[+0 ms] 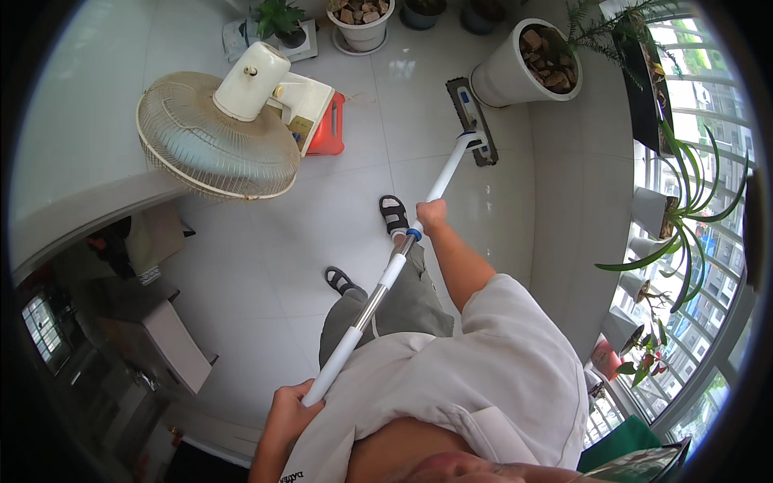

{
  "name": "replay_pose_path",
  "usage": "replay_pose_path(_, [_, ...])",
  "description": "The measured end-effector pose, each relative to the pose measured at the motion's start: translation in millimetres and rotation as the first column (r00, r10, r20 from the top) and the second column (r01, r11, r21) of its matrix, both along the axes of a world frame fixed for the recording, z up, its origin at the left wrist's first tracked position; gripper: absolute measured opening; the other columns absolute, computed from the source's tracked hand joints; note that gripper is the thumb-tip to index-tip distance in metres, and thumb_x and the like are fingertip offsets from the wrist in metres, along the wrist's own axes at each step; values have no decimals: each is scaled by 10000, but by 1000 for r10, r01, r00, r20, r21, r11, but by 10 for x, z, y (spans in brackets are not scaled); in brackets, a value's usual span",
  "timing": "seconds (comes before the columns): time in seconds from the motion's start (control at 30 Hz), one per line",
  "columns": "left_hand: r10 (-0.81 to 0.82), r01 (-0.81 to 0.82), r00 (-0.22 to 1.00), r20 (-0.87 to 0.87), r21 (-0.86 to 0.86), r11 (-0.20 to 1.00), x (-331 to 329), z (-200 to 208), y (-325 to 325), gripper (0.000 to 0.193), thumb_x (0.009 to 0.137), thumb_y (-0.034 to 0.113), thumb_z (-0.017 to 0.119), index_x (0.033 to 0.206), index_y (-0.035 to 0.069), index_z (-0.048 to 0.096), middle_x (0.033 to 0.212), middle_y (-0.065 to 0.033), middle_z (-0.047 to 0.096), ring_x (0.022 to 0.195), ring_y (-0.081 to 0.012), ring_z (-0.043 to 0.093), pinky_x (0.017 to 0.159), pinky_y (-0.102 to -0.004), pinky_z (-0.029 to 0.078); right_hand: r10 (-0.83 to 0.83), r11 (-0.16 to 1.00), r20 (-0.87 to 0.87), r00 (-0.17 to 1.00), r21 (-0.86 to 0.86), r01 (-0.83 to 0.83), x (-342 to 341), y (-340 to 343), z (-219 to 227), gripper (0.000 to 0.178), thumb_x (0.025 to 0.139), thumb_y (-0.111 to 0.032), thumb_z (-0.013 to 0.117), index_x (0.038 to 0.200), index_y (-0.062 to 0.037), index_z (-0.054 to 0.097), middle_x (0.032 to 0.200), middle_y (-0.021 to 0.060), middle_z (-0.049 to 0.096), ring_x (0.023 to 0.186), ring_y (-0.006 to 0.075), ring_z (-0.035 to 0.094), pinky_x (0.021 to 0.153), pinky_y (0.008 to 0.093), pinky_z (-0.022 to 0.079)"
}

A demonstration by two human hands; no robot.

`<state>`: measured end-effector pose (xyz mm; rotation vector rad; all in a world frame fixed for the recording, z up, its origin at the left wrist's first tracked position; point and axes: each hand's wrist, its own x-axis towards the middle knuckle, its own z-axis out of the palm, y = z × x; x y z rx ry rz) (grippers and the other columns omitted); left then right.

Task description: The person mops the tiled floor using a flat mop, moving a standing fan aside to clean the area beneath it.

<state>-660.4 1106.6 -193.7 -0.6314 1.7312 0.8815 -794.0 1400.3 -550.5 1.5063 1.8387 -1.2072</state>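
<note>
I hold a flat mop with a long white and silver pole (378,290). My left hand (288,410) grips the pole's near end, low in the view. My right hand (432,216) grips the pole farther down, by a blue collar. The grey flat mop head (473,121) lies on the white tiled floor (322,217), next to a large white planter (523,68). My feet in black sandals (394,213) stand on the tiles under the pole.
A cream standing fan (221,133) rises at the left, with a red stool (328,129) behind it. More potted plants (362,20) line the far wall, and others stand by the window railing (684,209) at the right. A dark cabinet (121,338) is at lower left.
</note>
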Motion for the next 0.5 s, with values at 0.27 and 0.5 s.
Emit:
replay_pose_path(0.27, [34, -40, 998, -53, -120, 992, 993, -31, -1009, 297, 712, 37, 597, 1007, -1, 593, 757, -114, 622, 686, -111, 555, 651, -259, 446, 87, 988, 68, 994, 124, -95, 695, -1269, -196, 289, 688, -91, 563, 935, 56, 535, 929, 245, 582, 877, 361, 583, 729, 397, 491])
replay_pose_path(0.5, [29, -6, 998, 62, -339, 941, 2103, 993, -2526, 286, 627, 98, 654, 884, -23, 623, 755, -109, 638, 696, -126, 583, 628, -283, 461, 222, 961, 195, 955, -211, -180, 1713, -3272, 445, 411, 745, -111, 519, 1096, 29, 357, 1058, 239, 518, 958, 368, 544, 797, 411, 473])
